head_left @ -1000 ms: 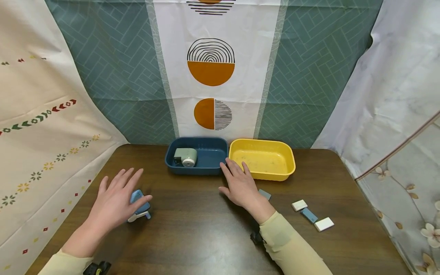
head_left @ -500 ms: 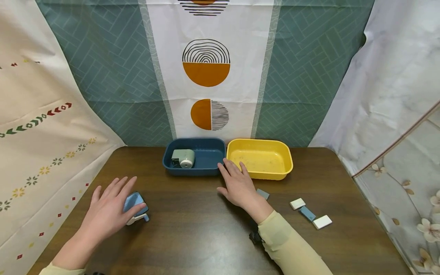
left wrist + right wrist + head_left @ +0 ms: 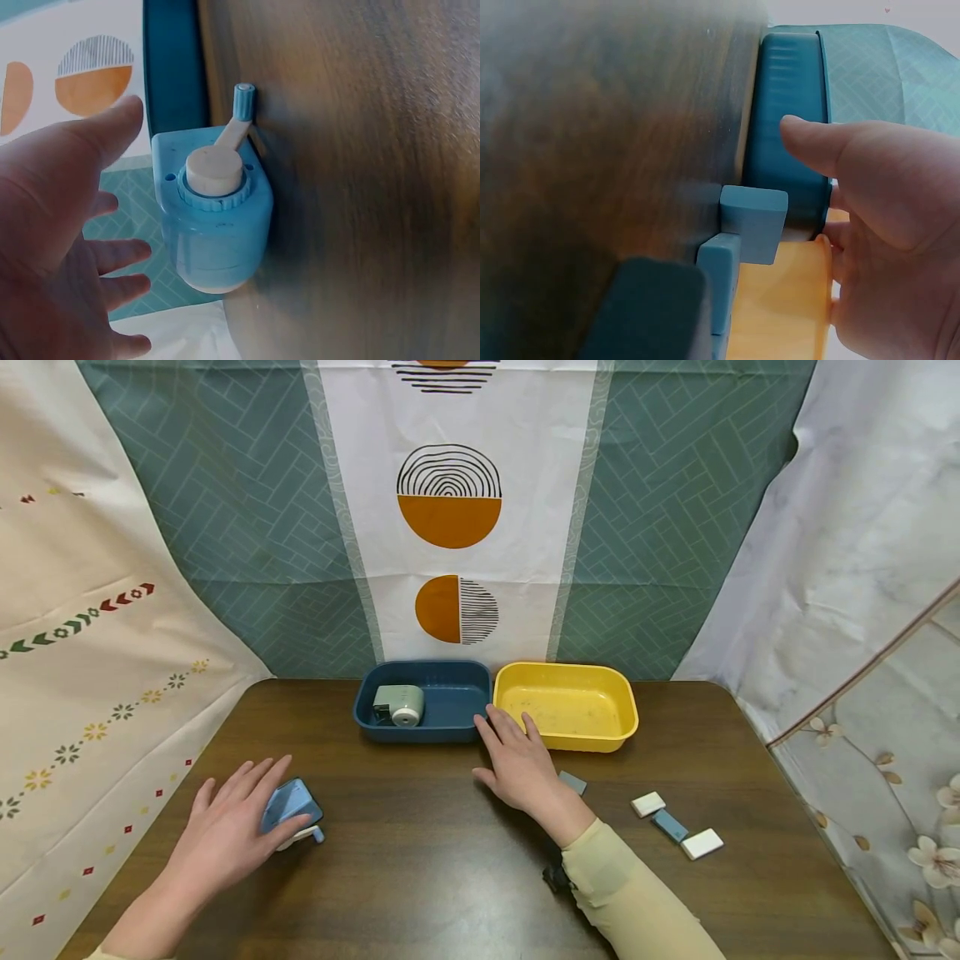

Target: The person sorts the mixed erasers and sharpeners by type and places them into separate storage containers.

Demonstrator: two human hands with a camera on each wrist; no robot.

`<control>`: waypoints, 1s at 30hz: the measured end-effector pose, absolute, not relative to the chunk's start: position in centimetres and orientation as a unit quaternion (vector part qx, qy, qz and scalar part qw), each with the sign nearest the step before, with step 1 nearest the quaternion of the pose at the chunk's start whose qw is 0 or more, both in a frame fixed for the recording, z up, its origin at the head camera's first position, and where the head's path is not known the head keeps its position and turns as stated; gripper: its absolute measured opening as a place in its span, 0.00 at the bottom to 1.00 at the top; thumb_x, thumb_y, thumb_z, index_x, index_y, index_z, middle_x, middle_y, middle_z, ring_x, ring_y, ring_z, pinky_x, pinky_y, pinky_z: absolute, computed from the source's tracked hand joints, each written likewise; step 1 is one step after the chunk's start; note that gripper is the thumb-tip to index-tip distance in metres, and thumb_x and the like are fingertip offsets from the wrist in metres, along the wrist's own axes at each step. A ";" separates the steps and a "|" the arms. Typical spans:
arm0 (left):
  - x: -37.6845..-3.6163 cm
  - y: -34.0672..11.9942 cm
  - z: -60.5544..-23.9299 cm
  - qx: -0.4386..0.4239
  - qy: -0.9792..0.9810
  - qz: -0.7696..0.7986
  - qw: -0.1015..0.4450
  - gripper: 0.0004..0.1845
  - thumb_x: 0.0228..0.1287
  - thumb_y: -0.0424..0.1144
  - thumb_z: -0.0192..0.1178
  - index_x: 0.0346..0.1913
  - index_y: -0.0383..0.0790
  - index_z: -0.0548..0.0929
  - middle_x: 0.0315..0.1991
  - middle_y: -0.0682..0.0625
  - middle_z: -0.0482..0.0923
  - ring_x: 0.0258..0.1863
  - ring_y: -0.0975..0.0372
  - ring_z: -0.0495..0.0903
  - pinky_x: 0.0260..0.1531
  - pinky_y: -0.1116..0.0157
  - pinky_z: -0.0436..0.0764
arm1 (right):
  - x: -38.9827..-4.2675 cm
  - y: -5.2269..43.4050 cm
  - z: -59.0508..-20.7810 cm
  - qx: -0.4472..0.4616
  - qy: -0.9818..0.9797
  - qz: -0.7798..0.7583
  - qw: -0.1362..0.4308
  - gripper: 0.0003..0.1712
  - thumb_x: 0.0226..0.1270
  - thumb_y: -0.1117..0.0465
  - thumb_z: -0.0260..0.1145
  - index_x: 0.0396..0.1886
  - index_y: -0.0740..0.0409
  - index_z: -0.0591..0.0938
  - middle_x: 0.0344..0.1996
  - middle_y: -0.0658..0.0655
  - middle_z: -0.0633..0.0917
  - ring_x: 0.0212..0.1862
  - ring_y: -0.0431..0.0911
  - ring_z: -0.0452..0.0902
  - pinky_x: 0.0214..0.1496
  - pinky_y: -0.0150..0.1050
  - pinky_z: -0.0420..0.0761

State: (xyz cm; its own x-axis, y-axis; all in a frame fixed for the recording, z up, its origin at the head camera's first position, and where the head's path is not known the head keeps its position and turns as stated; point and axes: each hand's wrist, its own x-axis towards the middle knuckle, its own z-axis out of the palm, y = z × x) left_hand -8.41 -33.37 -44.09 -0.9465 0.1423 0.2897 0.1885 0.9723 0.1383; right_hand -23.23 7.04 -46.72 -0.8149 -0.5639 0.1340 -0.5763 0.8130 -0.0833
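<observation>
A brown table (image 3: 420, 877) bears a navy tray (image 3: 427, 735) at 11 o'clock, a yellow tray (image 3: 585, 743) at 1, a grey block (image 3: 573, 782) at 2, white blocks (image 3: 702, 844) flanking a blue block (image 3: 670, 825) at 3, and a cranked blue device (image 3: 300, 800) at 9.

Head pic bright, glare on tbl (image 3: 431, 852)

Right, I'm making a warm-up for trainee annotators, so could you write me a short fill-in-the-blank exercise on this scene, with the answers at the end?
1. The tray that holds the pale green device is dark ____ in colour.
2. In the head view, the yellow tray stands to the ____ of that tray.
3. The light blue device is nearest the person's ____ hand.
4. The small blue block lies between two blocks coloured ____.

Missing words: blue; right; left; white.
</observation>
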 end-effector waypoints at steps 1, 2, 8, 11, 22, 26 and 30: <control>-8.4 -33.4 -44.1 -0.085 -0.983 -0.084 0.136 0.52 0.64 0.62 0.78 0.82 0.38 0.69 0.74 0.30 0.74 0.75 0.31 0.67 0.65 0.21 0.56 | -23.2 7.0 -46.7 0.300 -0.951 0.060 0.051 0.51 0.82 0.38 0.68 0.91 0.54 0.57 0.89 0.61 0.55 0.89 0.55 0.51 0.88 0.63 0.46; -8.3 -33.4 -44.1 -0.085 -0.984 -0.087 0.129 0.53 0.64 0.62 0.78 0.83 0.38 0.69 0.75 0.30 0.73 0.75 0.31 0.67 0.65 0.21 0.56 | -23.3 7.1 -46.8 0.301 -0.950 0.063 0.053 0.52 0.82 0.38 0.68 0.91 0.54 0.58 0.89 0.61 0.55 0.88 0.55 0.51 0.88 0.63 0.46; -8.3 -33.3 -44.0 -0.086 -0.986 -0.105 0.100 0.58 0.60 0.67 0.79 0.85 0.42 0.65 0.77 0.30 0.70 0.77 0.30 0.64 0.66 0.20 0.55 | -23.3 7.2 -46.9 0.306 -0.948 0.071 0.059 0.52 0.81 0.39 0.70 0.91 0.56 0.59 0.89 0.63 0.57 0.88 0.57 0.53 0.87 0.64 0.47; -8.3 -33.4 -44.1 -0.085 -0.986 -0.104 0.097 0.60 0.58 0.69 0.79 0.86 0.44 0.65 0.77 0.30 0.70 0.77 0.30 0.64 0.66 0.20 0.55 | -23.2 7.1 -46.6 0.302 -0.949 0.066 0.056 0.52 0.81 0.39 0.70 0.91 0.55 0.60 0.89 0.62 0.57 0.88 0.56 0.53 0.88 0.63 0.47; -8.0 -34.0 -45.1 -0.086 -0.989 -0.093 0.080 0.61 0.56 0.66 0.82 0.87 0.47 0.64 0.73 0.31 0.73 0.75 0.29 0.66 0.64 0.20 0.58 | -22.9 6.9 -46.0 0.293 -0.953 0.059 0.047 0.51 0.81 0.38 0.69 0.91 0.54 0.60 0.89 0.61 0.57 0.88 0.56 0.53 0.88 0.63 0.46; -7.9 -34.2 -45.2 -0.090 -0.988 -0.092 0.085 0.60 0.56 0.63 0.83 0.87 0.48 0.64 0.71 0.32 0.76 0.73 0.30 0.68 0.64 0.21 0.58 | -22.9 6.9 -46.0 0.292 -0.954 0.056 0.046 0.52 0.81 0.37 0.69 0.91 0.54 0.59 0.89 0.61 0.56 0.88 0.55 0.52 0.88 0.63 0.47; -7.7 -34.4 -45.3 -0.091 -0.988 -0.093 0.084 0.59 0.57 0.61 0.83 0.87 0.48 0.64 0.70 0.33 0.77 0.72 0.30 0.70 0.63 0.21 0.58 | -22.8 6.9 -46.1 0.291 -0.954 0.054 0.043 0.52 0.81 0.37 0.69 0.91 0.54 0.58 0.89 0.61 0.56 0.88 0.55 0.51 0.88 0.62 0.46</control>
